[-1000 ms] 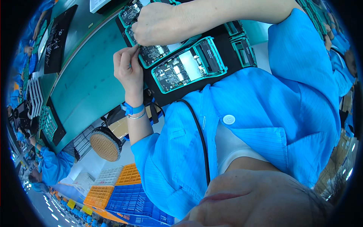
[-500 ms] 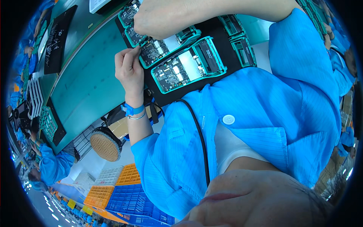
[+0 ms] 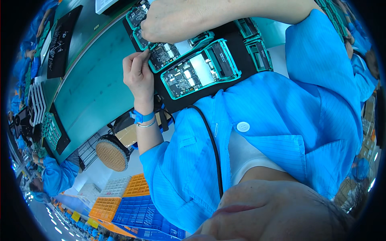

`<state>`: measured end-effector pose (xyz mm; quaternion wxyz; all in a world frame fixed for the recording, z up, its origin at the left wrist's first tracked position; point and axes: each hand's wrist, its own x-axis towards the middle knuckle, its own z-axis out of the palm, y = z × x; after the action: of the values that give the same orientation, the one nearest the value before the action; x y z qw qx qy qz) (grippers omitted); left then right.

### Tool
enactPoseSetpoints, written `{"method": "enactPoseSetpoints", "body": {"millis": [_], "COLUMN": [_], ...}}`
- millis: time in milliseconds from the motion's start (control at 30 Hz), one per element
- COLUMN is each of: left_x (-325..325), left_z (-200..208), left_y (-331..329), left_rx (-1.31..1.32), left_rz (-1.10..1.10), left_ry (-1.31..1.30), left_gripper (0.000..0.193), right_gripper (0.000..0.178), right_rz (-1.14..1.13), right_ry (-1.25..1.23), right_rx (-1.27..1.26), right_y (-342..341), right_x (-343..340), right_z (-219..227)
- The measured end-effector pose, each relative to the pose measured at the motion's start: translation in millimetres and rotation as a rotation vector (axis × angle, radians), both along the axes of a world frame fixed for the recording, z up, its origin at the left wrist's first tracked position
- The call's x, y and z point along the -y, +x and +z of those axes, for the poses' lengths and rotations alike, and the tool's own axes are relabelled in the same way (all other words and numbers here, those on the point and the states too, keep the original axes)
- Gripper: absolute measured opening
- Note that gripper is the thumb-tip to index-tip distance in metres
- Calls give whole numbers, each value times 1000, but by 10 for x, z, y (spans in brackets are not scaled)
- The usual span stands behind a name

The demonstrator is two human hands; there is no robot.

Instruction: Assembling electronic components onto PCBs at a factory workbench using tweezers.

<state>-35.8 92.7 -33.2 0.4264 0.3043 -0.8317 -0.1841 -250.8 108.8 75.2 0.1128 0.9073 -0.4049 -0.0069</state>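
Observation:
On the black mat (image 3: 177, 105) lie several teal device housings with bare circuit boards. The nearest housing (image 3: 197, 72) sits untouched in front of me, its board, silver plate and black part facing up. Behind it, my left hand (image 3: 138, 74) has thumb and forefinger pinched at the left corner of the second housing (image 3: 161, 58). Over the farther housings hangs my right hand (image 3: 163, 22), curled with knuckles up. Its fingertips are hidden, and what they hold cannot be made out. Another housing (image 3: 138, 16) shows partly beyond it.
More teal frames (image 3: 259, 54) stand at the mat's right side. The green bench (image 3: 96, 80) stretches left, with a black tray (image 3: 64, 40) beyond. A round woven stool (image 3: 112, 152) and stacked blue and orange crates (image 3: 138, 213) stand below. Co-workers sit at left and right.
My right hand has shifted very slightly left over the farther housings. My left hand stays at the same corner, moved barely to the right. The housings have not visibly moved.

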Motion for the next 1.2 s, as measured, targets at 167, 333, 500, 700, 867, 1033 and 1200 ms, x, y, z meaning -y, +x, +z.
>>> {"method": "enactPoseSetpoints", "body": {"millis": [167,333,500,700,867,1033,1200], "left_x": [3,14,30,27,31,29,40], "left_z": [-17,-29,-49,-33,-48,-35,-52], "left_y": [1,16,17,19,17,6,5], "left_rx": [-11,0,-6,11,-1,-2,-13], "left_rz": [-12,-26,-32,-30,-32,-28,-19], "left_ry": [4,11,26,8,18,9,-8], "left_gripper": [21,22,22,21,20,19,18], "right_gripper": [16,16,16,15,15,15,15], "right_rz": [-36,-78,-36,-32,-57,-56,10], "right_ry": [42,142,82,69,72,78,88], "right_rx": [-13,28,16,7,-17,-26,-45], "right_y": [16,-15,-11,-17,-24,4,-4], "right_x": [18,16,28,52,26,43,60], "right_z": [16,85,33,7,33,21,58]}}
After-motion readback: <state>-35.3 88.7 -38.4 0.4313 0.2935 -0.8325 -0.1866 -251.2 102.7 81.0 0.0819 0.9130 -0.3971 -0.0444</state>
